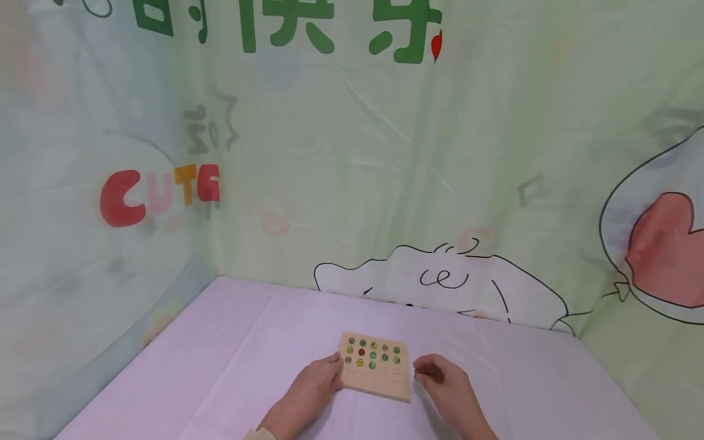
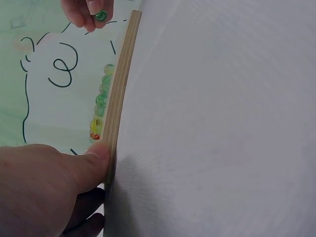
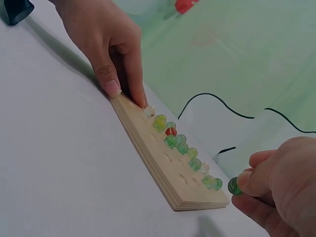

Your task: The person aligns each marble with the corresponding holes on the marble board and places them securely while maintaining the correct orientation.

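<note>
On the table lies a thin wooden board with round hollows, tilted slightly in the head view. Several glass marbles, mostly green and yellow with one red, fill the hollows of its far rows; bare hollows show along the near side. My left hand grips the board's left edge, thumb and fingers on either side of it. Just off the right edge, my right hand pinches a green striped marble between thumb and fingertips, apart from the board. That marble also shows at the top of the left wrist view.
A pale cloth covers the table. Behind it hangs a light green printed curtain with cartoon drawings, and another printed sheet borders the left side. A dark object stands in the right wrist view's upper left corner.
</note>
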